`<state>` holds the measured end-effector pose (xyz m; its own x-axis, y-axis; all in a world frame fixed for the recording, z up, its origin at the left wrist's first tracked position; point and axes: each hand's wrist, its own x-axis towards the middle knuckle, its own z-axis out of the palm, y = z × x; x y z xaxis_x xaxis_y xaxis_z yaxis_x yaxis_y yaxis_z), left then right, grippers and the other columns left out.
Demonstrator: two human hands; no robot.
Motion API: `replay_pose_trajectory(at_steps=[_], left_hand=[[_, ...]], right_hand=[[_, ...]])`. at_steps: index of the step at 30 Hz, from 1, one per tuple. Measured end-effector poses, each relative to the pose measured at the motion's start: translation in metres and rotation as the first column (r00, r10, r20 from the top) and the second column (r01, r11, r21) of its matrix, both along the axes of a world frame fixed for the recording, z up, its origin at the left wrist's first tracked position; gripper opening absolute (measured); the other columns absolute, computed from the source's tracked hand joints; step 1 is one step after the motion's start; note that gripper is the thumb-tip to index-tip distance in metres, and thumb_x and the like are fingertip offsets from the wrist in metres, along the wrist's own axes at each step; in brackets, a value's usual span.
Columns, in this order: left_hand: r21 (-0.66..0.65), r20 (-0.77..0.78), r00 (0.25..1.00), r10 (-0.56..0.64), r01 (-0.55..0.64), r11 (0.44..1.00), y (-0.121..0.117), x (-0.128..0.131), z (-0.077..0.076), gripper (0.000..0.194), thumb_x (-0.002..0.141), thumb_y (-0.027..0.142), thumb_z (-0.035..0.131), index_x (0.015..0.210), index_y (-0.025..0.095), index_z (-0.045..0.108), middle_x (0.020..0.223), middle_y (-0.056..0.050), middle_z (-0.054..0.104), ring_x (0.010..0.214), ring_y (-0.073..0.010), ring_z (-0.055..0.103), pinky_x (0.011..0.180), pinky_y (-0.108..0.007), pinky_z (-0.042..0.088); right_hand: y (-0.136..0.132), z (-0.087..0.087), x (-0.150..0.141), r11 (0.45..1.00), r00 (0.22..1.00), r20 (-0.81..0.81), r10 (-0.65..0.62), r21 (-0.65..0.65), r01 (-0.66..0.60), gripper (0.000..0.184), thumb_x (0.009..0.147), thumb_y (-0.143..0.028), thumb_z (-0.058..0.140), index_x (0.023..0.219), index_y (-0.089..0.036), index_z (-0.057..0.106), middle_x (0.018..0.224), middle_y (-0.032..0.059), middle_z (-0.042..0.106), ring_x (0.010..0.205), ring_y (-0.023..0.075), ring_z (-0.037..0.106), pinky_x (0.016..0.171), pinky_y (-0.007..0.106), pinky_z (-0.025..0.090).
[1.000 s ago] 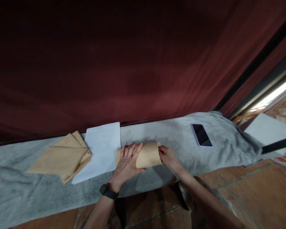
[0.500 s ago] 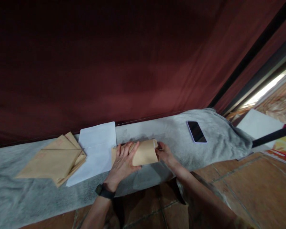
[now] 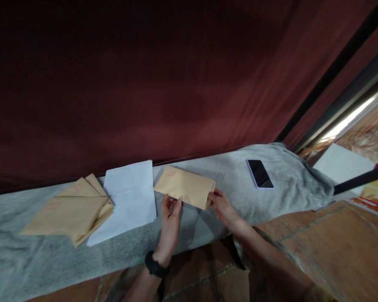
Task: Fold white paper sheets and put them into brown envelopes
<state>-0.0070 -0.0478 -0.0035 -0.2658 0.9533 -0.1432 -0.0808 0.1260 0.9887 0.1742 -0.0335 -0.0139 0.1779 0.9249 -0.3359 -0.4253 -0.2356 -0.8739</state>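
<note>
A brown paper envelope is held between my two hands, tilted over the grey cloth, with faint red marks near its far left corner. My left hand pinches its near edge between thumb and fingers; a black watch sits on that wrist. At the right end, my right hand grips the envelope beside a narrow white strip, its fingertips partly hidden. To the left lies a stack of white paper. Several more brown envelopes are piled loosely, overlapping the paper's left side.
A phone with a dark screen and pale purple edge lies on the grey cloth at the right. Behind rises dark red fabric. A dark bar crosses at right, above the tiled floor.
My left hand has gone from lying flat on the envelope to pinching its near edge. The envelope has turned, its left end now farther away and more of its face showing.
</note>
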Motion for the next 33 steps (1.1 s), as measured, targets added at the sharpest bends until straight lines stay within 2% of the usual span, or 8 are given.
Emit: replay_pose_trajectory(at_steps=[2, 5, 11, 15, 19, 23, 25, 33], left_hand=[[-0.114, 0.264, 0.962, -0.071, 0.104, 0.988, -0.005, 0.007, -0.003, 0.074, 0.082, 0.041, 0.076, 0.145, 0.028, 0.04, 0.108, -0.006, 0.068, 0.098, -0.022, 0.07, 0.093, -0.042, 0.057], [-0.138, 0.398, 0.913, -0.091, 0.158, 0.978, -0.005, 0.012, -0.003, 0.096, 0.076, 0.029, 0.082, 0.154, 0.032, 0.027, 0.094, -0.001, 0.071, 0.085, -0.0193, 0.072, 0.082, -0.036, 0.06], [-0.05, 0.339, 0.937, -0.084, 0.107, 0.993, 0.006, 0.009, -0.002, 0.109, 0.07, 0.018, 0.079, 0.16, 0.028, 0.018, 0.08, 0.005, 0.07, 0.067, -0.0109, 0.064, 0.064, -0.02, 0.052], [-0.009, 0.296, 0.948, -0.116, 0.124, 0.992, 0.01, 0.005, -0.001, 0.108, 0.074, 0.015, 0.075, 0.161, 0.03, 0.012, 0.079, 0.007, 0.069, 0.061, -0.008, 0.059, 0.059, -0.017, 0.047], [-0.069, 0.299, 0.952, -0.06, 0.084, 0.994, 0.01, 0.006, 0.0, 0.104, 0.074, 0.021, 0.078, 0.159, 0.027, 0.018, 0.078, 0.006, 0.07, 0.065, -0.01, 0.063, 0.06, -0.018, 0.049], [-0.149, 0.3, 0.939, -0.17, 0.222, 0.964, 0.003, 0.013, 0.004, 0.079, 0.073, 0.032, 0.08, 0.144, 0.026, 0.045, 0.097, -0.001, 0.075, 0.085, -0.0181, 0.071, 0.065, -0.024, 0.056], [-0.163, 0.301, 0.93, -0.21, 0.267, 0.95, -0.001, 0.016, 0.005, 0.072, 0.072, 0.033, 0.081, 0.137, 0.026, 0.052, 0.103, -0.003, 0.075, 0.088, -0.0211, 0.072, 0.064, -0.027, 0.058], [-0.16, 0.303, 0.907, -0.292, 0.35, 0.923, -0.002, 0.017, 0.005, 0.084, 0.074, 0.031, 0.076, 0.149, 0.022, 0.038, 0.096, -0.004, 0.076, 0.065, -0.017, 0.071, 0.056, -0.026, 0.056]], right_hand=[[-0.004, 0.002, -0.005, 1.0, 1.0, -0.011, -0.001, 0.006, 0.001, 0.029, 0.059, -0.038, 0.073, 0.084, -0.023, 0.066, 0.081, 0.002, 0.076, 0.072, 0.0192, 0.068, 0.063, 0.028, 0.05], [-0.01, 0.007, -0.01, 1.0, 1.0, -0.004, 0.016, 0.012, -0.016, 0.031, 0.059, -0.036, 0.073, 0.087, -0.023, 0.067, 0.084, 0.0021, 0.076, 0.075, 0.02, 0.068, 0.065, 0.028, 0.052], [-0.012, 0.018, -0.006, 0.997, 0.994, 0.077, 0.075, 0.011, -0.076, 0.028, 0.061, -0.034, 0.07, 0.087, -0.024, 0.071, 0.08, -0.0015, 0.074, 0.073, 0.0179, 0.066, 0.062, 0.026, 0.053], [-0.011, 0.021, -0.001, 0.995, 0.989, 0.105, 0.099, 0.006, -0.1, 0.027, 0.063, -0.038, 0.068, 0.085, -0.023, 0.071, 0.08, 0.0003, 0.074, 0.074, 0.0193, 0.068, 0.066, 0.029, 0.056], [-0.013, 0.02, -0.002, 0.995, 0.992, 0.079, 0.1, -0.012, -0.099, 0.026, 0.062, -0.037, 0.066, 0.084, -0.023, 0.071, 0.081, 0.0015, 0.075, 0.075, 0.0214, 0.069, 0.067, 0.032, 0.058], [-0.014, 0.02, -0.003, 0.995, 0.992, 0.082, 0.097, -0.012, -0.097, 0.025, 0.061, -0.037, 0.065, 0.082, -0.024, 0.07, 0.081, 0.0024, 0.075, 0.077, 0.0225, 0.069, 0.066, 0.032, 0.058], [-0.014, 0.02, -0.002, 0.995, 0.991, 0.089, 0.097, -0.015, -0.096, 0.025, 0.061, -0.038, 0.067, 0.082, -0.024, 0.069, 0.081, 0.0022, 0.075, 0.076, 0.0222, 0.069, 0.066, 0.032, 0.058], [-0.015, 0.017, -0.002, 0.995, 0.992, 0.068, 0.103, -0.016, -0.103, 0.028, 0.062, -0.041, 0.068, 0.083, -0.022, 0.068, 0.077, 0.0027, 0.074, 0.069, 0.0203, 0.068, 0.064, 0.032, 0.058]])
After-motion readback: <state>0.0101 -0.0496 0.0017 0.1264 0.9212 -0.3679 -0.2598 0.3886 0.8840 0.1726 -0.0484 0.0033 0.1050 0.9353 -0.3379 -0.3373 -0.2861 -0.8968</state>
